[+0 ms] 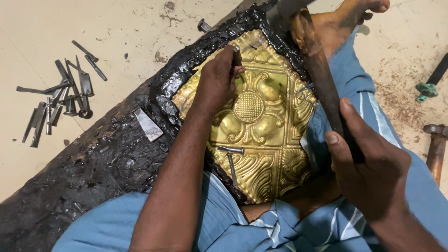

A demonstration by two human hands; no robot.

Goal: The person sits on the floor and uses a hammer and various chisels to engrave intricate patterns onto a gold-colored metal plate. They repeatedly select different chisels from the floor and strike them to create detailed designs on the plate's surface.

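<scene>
A golden embossed metal sheet with floral relief lies set in black pitch on a long board. My left hand is shut on a small metal punch, its tip resting on the sheet's upper part. My right hand grips the wooden handle of a hammer, whose metal head is raised at the frame's top edge above the punch. Two loose punches lie on the sheet near my lap.
Several steel punches lie scattered on the pale floor at left. A flat metal piece rests on the pitch. Another hammer and a green-tipped tool lie at right. My bare foot braces the board's far end.
</scene>
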